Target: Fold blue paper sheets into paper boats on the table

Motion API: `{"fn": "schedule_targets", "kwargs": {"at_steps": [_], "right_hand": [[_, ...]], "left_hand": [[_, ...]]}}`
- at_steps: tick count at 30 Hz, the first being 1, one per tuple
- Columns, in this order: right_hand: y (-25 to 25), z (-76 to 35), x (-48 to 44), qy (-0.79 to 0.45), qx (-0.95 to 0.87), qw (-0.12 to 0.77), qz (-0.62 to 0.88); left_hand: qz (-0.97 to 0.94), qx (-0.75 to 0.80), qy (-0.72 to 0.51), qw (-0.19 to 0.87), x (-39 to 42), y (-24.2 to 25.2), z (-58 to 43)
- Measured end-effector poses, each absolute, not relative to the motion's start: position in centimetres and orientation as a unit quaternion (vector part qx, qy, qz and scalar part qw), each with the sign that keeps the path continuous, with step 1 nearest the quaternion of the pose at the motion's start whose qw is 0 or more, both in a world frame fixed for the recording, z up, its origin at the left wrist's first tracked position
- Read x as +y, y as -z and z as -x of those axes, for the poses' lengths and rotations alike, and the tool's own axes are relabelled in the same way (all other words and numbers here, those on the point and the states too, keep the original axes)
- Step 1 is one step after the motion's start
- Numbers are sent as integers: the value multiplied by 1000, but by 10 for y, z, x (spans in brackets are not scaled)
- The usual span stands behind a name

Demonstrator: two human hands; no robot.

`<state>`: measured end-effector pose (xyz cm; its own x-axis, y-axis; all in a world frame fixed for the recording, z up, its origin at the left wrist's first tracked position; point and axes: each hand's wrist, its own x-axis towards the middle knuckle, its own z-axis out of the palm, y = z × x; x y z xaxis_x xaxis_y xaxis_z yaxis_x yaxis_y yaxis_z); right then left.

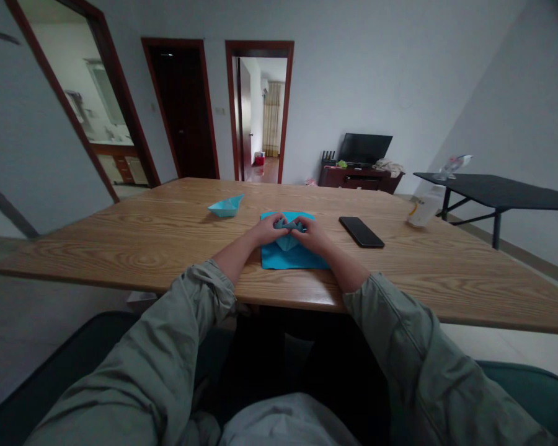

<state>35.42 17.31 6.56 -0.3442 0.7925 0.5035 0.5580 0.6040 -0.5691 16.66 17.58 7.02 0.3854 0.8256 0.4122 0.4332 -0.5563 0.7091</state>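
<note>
Between my two hands is a partly folded piece of light blue paper (288,240), its upper edges opened out. My left hand (268,228) pinches its left side, and my right hand (310,233) grips the right side with thumb and fingers. The fingertips partly cover the folds. Beneath it lies a flat stack of brighter blue paper (291,258) on the wooden table. A finished-looking light blue paper boat (226,206) rests farther off to the left, apart from both hands.
A black phone (361,232) lies on the wooden table (167,248) to the right of the paper. Near the right far edge stands a white container (422,212), blurred. Beyond the table are a black folding table (502,189) and a television (365,148) on a dark cabinet.
</note>
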Motion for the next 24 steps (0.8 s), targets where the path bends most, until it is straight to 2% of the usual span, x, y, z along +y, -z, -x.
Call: {"fn": "schedule_targets", "kwargs": {"at_steps": [4,11,24], "right_hand": [[-65,-356,175,-146,-798,393,433],[-66,-371,174,-160,-788,373,462],[-52,-401,190,-163,-802,359,448]], "left_hand": [[-794,411,-379,241,178,-70,-160],[-814,451,-289,226,176,-72,-141],[-796,471,-303,230,175,-64,-115]]}}
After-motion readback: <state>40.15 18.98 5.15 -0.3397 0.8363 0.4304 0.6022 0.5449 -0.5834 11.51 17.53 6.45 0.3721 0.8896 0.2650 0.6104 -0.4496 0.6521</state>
